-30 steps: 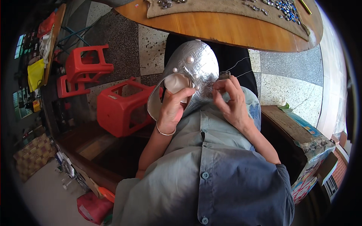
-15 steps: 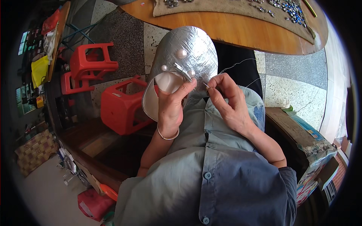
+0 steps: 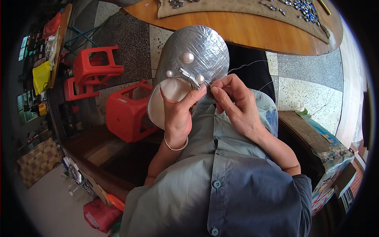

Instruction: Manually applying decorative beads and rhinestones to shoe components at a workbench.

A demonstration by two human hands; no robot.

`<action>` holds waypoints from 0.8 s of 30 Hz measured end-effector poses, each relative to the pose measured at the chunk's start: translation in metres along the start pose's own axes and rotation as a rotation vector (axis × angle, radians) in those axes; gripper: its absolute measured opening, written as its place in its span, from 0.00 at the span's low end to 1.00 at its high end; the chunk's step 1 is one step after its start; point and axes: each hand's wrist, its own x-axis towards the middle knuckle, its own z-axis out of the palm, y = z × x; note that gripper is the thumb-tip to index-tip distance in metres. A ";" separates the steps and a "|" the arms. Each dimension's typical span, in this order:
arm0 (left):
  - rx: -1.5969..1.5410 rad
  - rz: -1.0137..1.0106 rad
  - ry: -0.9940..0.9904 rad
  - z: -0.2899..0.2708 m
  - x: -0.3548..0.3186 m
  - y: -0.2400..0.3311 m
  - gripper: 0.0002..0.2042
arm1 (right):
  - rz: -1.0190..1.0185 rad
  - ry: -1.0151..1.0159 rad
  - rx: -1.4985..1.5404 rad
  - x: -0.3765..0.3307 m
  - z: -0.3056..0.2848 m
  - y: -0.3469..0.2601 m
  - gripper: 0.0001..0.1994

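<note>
A silver, crinkle-surfaced curved piece [image 3: 209, 41] with a white lining rests over my lap, its exact kind unclear. My left hand [image 3: 178, 114] grips its near edge, thumb on top and most fingers hidden. Beside that thumb sit a pearl bead [image 3: 200, 79] and a slim silver ornament [image 3: 189, 78]. A larger pearl [image 3: 188, 58] and a small pearl [image 3: 169, 73] lie farther up on the silver surface. My right hand [image 3: 239, 106] pinches a thin needle [image 3: 209, 83], its tip near the left thumb and bead. Pale thread [image 3: 248, 64] trails off to the right.
Ahead, a wooden table [image 3: 237, 29] carries a brown cloth [image 3: 221, 8] with several clusters of shiny stones [image 3: 302, 10]. Red plastic stools [image 3: 126, 112] stand at left. A worn box [image 3: 312, 134] is close on my right. Dark wooden furniture [image 3: 94, 170] edges the lower left.
My right hand has shifted slightly left, bringing the needle closer to the bead beside my left thumb. The silver ornament has turned a little, and the silver piece has tilted slightly.
</note>
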 end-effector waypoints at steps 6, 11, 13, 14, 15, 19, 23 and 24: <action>0.013 -0.002 -0.020 -0.002 0.000 0.000 0.14 | -0.006 0.000 -0.015 0.000 -0.001 -0.002 0.06; -0.005 0.008 -0.025 -0.003 0.001 -0.002 0.13 | -0.038 0.032 0.003 0.000 0.001 0.001 0.04; -0.014 -0.012 -0.021 -0.002 0.000 -0.001 0.13 | -0.029 0.031 -0.018 0.000 0.001 0.000 0.04; -0.014 -0.012 -0.021 -0.002 0.000 -0.001 0.13 | -0.030 0.031 -0.018 0.000 0.001 0.000 0.04; -0.024 -0.011 -0.026 -0.002 0.001 -0.001 0.13 | -0.036 0.029 -0.016 0.001 0.000 0.002 0.04; -0.020 0.004 -0.024 -0.002 0.001 -0.002 0.13 | -0.051 0.036 -0.022 0.001 0.000 0.001 0.04; -0.011 0.011 -0.043 -0.004 0.001 -0.005 0.14 | -0.020 0.001 -0.027 0.001 -0.002 0.001 0.04; -0.004 0.013 -0.028 -0.004 0.000 -0.005 0.15 | -0.027 0.007 -0.027 0.001 -0.001 0.001 0.04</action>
